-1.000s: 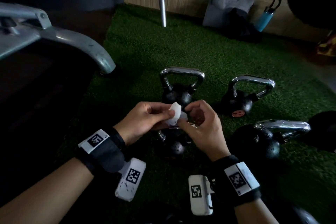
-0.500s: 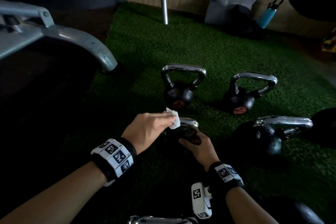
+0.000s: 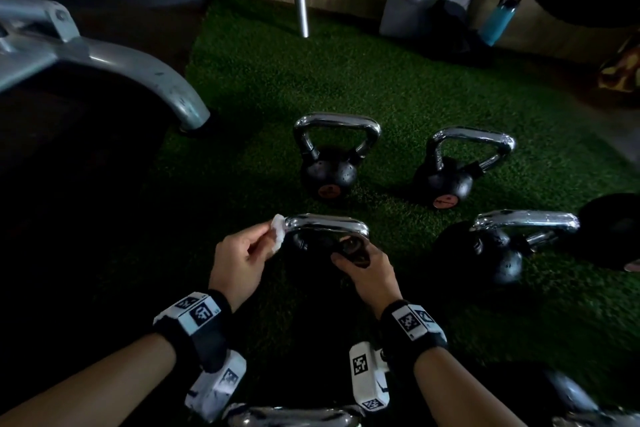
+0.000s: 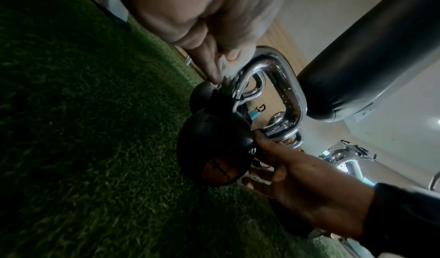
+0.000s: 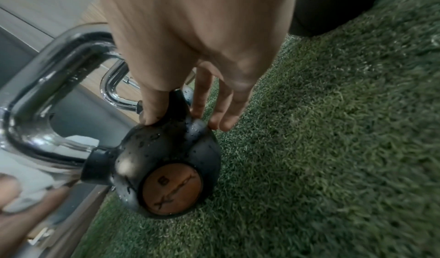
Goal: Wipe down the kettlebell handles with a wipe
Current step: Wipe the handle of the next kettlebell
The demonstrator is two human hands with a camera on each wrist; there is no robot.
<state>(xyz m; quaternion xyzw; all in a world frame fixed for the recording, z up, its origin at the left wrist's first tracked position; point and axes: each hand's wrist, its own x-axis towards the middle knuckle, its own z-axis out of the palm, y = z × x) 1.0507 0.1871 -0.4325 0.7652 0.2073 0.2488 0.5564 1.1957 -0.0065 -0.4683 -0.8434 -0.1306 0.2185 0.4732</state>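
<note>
**Wipe at the handle's left corner, bell steadied from the right**

Kettlebell [image 3: 322, 243] in hand sits on the green turf [image 3: 381, 87] directly in front of you, nearest of the group, its chrome handle [image 3: 327, 222] running left to right at the top. Your left hand [image 3: 239, 260] pinches the white wipe [image 3: 278, 231] between thumb and fingertips and has it pressed against the handle's left bend. Your right hand [image 3: 369, 274] is curled around the black neck where the handle's right leg meets the bell; the right wrist view shows thumb on one side, fingers on the other, so it grips the kettlebell itself.

To do this step well, I would fold the wipe around the bar rather than dab with its edge: a pinched wad touches only one face of the round chrome. Wrap it, close your fingers lightly over it, and draw it along the top span toward your right hand, twisting as you go so the underside gets covered too. Then run down each leg to the black collar. Keep the right hand firm, since the bell probably rocks on soft turf.

Droplets show on the bell and handle, so expect the chrome to be slick. Two more kettlebells [image 3: 329, 163] stand upright behind, another [image 3: 498, 246] to your right; whether those are done I cannot tell.
</note>
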